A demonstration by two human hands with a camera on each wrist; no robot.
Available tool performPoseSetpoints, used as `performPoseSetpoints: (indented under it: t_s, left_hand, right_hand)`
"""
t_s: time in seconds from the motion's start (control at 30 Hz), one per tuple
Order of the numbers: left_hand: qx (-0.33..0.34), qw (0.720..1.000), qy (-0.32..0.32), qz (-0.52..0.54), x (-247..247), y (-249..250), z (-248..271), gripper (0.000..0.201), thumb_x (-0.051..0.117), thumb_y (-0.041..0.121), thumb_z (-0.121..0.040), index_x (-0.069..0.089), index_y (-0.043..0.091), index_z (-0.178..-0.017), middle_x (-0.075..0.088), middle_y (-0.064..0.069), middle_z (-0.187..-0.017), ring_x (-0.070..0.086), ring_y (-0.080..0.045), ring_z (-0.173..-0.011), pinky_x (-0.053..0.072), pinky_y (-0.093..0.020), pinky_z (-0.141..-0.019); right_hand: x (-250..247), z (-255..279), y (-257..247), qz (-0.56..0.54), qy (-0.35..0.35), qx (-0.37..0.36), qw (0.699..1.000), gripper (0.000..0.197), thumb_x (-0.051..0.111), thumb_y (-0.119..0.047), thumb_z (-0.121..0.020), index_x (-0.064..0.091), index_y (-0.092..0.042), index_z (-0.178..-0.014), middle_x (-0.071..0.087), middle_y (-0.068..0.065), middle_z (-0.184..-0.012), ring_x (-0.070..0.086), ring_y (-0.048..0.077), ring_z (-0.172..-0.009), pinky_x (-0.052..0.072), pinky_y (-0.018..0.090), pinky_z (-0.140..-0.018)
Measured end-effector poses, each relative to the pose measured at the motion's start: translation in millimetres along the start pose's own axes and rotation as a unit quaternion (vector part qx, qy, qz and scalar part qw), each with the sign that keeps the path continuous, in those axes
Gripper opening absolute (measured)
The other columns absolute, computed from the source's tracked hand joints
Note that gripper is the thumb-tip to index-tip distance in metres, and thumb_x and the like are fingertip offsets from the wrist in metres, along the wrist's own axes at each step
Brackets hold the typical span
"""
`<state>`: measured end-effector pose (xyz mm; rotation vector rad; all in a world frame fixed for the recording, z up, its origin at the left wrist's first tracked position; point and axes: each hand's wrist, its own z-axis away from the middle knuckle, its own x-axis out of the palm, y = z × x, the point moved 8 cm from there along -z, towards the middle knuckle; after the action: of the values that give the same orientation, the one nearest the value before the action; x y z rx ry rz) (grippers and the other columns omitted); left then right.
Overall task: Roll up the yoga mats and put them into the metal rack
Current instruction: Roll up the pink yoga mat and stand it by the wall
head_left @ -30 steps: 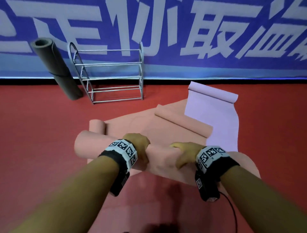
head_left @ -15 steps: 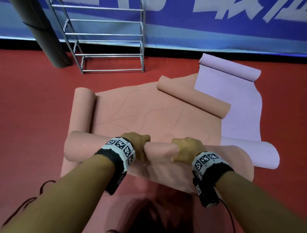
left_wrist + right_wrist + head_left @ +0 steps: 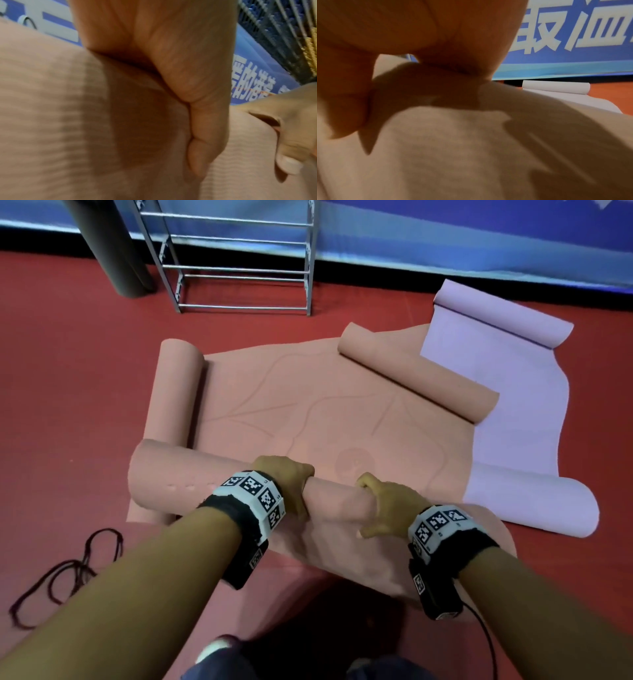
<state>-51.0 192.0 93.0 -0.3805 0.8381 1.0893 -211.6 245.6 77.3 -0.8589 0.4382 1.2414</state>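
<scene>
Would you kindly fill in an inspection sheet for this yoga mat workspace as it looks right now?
Surface: red floor, mats spread across its middle.
Job's things: pink mat part rolled at the near edge, with curled rolls at its left and far ends; lilac mat beside it, partly under it, curled at the far end; metal rack stands with no mat in the part that shows.
Clutter: dark rolled mat upright left of the rack.
Grippers: left hand and right hand both grip the near roll.
Cables: dark cord looped on the floor at left; thin cable hangs from the right wrist unit.
Surroundings: blue banner behind.
</scene>
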Motion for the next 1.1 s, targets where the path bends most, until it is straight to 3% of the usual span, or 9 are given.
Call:
performPoseSetpoints:
  t_s: [0.1,0.23,0.3,0.4,0.5,0.6,0.77,0.87,1.1]
  left_hand:
    - [-0.005,0.999,0.03,-0.012,-2,-1,15,0.047,0.071,0.055,-0.062,0.054,0.033,-0.1,0.06,0.008,-0.081,0.061,-0.023,-0.082,0.046,-0.03,-0.071]
    - [0.002,0.999,0.034,-0.027,17,-1,28,0.048,0.071,0.057,-0.061,0.053,0.033,-0.099,0.064,0.008,-0.086,0.061,-0.021,-0.083,0.042,-0.029,-0.072]
    - [-0.002,0.999,0.032,-0.023,29,-2,32,0.049,0.07,0.058,-0.06,0.052,0.033,-0.098,0.065,0.008,-0.086,0.062,-0.022,-0.084,0.043,-0.03,-0.073]
    - [-0.003,0.999,0.041,-0.032,46,-3,40,0.049,0.068,0.059,-0.06,0.051,0.033,-0.098,0.065,0.008,-0.087,0.064,-0.022,-0.088,0.045,-0.03,-0.073]
    - [0.008,0.996,0.066,-0.052,48,-1,53,0.05,0.072,0.056,-0.065,0.051,0.032,-0.104,0.067,0.006,-0.097,0.064,-0.023,-0.096,0.037,-0.029,-0.074]
    - [0.016,0.994,0.09,-0.058,50,3,77,0.05,0.074,0.051,-0.069,0.05,0.032,-0.108,0.066,0.004,-0.102,0.063,-0.023,-0.099,0.037,-0.031,-0.078]
    - [0.001,0.996,0.086,-0.01,62,7,125,0.053,0.079,0.046,-0.065,0.049,0.032,-0.106,0.066,0.003,-0.098,0.063,-0.022,-0.091,0.046,-0.03,-0.073]
    - [0.004,0.996,0.083,0.027,66,16,152,0.056,0.083,0.044,-0.056,0.049,0.032,-0.099,0.064,0.006,-0.087,0.064,-0.02,-0.082,0.055,-0.031,-0.075]
    - [0.066,0.996,0.015,0.049,57,44,207,0.052,0.089,0.026,-0.053,0.054,0.029,-0.091,0.061,0.012,-0.078,0.061,-0.012,-0.079,0.054,-0.03,-0.081]
  right_hand:
    - [9,6,1,-0.06,-0.082,0.013,0.995,0.074,0.084,-0.044,-0.061,0.031,-0.037,-0.113,0.053,-0.009,-0.084,0.056,0.021,-0.081,0.049,0.036,-0.081]
    - [25,8,-6,-0.078,-0.148,0.012,0.986,0.093,0.089,-0.045,-0.052,0.037,-0.04,-0.129,0.06,-0.002,-0.119,0.059,0.021,-0.105,0.048,0.04,-0.097]
    - [35,11,-12,-0.067,-0.149,0.002,0.987,0.078,0.09,-0.039,-0.058,0.048,-0.036,-0.124,0.061,-0.007,-0.115,0.058,0.018,-0.108,0.047,0.036,-0.096]
    - [49,19,-20,-0.09,-0.16,-0.013,0.983,0.054,0.087,-0.023,-0.068,0.054,-0.027,-0.11,0.062,-0.011,-0.097,0.059,0.015,-0.098,0.048,0.026,-0.08]
    - [55,33,-25,-0.158,-0.162,-0.005,0.974,0.047,0.085,-0.015,-0.066,0.058,-0.021,-0.105,0.066,-0.005,-0.089,0.062,0.016,-0.088,0.05,0.024,-0.07]
    - [55,52,-31,-0.175,-0.139,0.005,0.975,0.038,0.084,-0.012,-0.067,0.062,-0.02,-0.097,0.069,-0.01,-0.074,0.066,0.009,-0.072,0.049,0.018,-0.059]
    - [44,88,-50,-0.067,-0.052,0.003,0.996,0.037,0.092,-0.03,-0.056,0.067,-0.024,-0.083,0.072,-0.01,-0.077,0.068,0.014,-0.078,0.053,0.024,-0.073]
    - [42,115,-57,-0.046,-0.008,-0.003,0.999,0.04,0.092,-0.034,-0.054,0.068,-0.021,-0.083,0.073,-0.007,-0.078,0.069,0.015,-0.078,0.054,0.026,-0.074]
    - [59,192,-72,-0.129,-0.084,-0.008,0.988,0.039,0.088,-0.017,-0.067,0.063,-0.027,-0.094,0.072,-0.012,-0.086,0.068,0.009,-0.084,0.051,0.021,-0.074]
